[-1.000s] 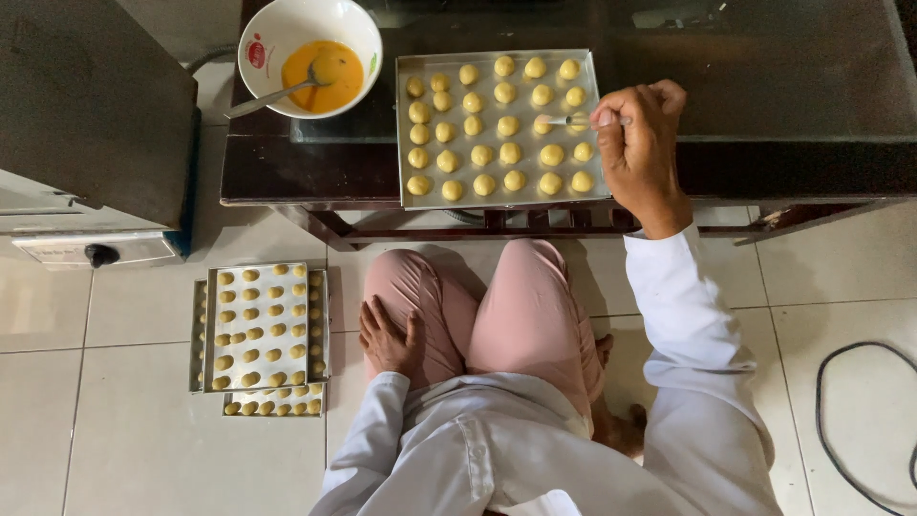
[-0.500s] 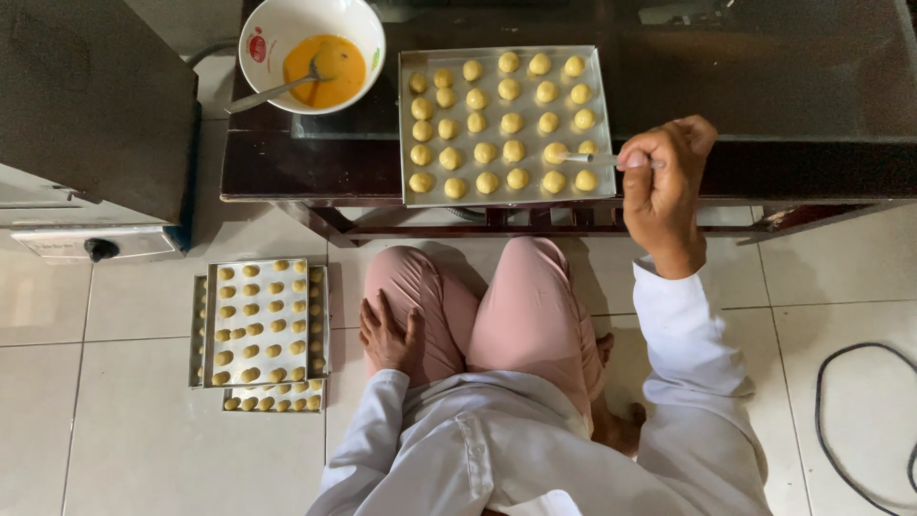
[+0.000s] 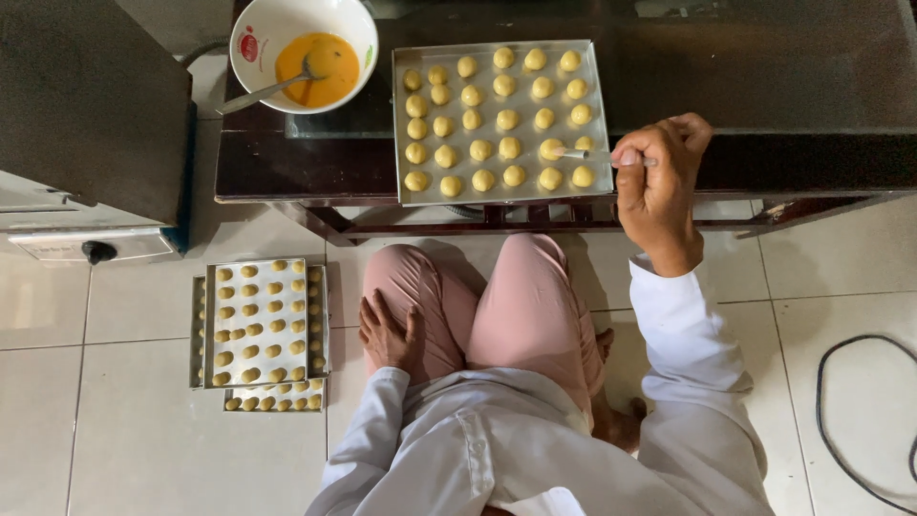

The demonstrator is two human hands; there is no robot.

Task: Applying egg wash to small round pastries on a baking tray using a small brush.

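My left hand point(image 3: 387, 334): lies flat on my pink-trousered left knee point(image 3: 420, 296), fingers loosely apart and holding nothing; it seems to steady me as I sit on the floor.
Stacked trays at nine o'clock: three shallow metal trays of small yellow dough balls point(image 3: 258, 320) sit piled on the pale tiled floor point(image 3: 124, 449), just beside my knee, kept within reach.
My right hand point(image 3: 659, 182): at one o'clock, fingers pinched together on the thin handle of a small brush point(image 3: 578, 153), held low and level so its tip meets the dough.
Tray on the table: the rectangular metal baking tray of round yellow dough balls point(image 3: 501, 119) sits at twelve o'clock near the dark table's point(image 3: 764, 86) front edge; the brush tip touches a ball in its right-hand rows.
White bowl of orange egg wash point(image 3: 304, 53): at eleven o'clock, left of the tray, a spoon resting in it.
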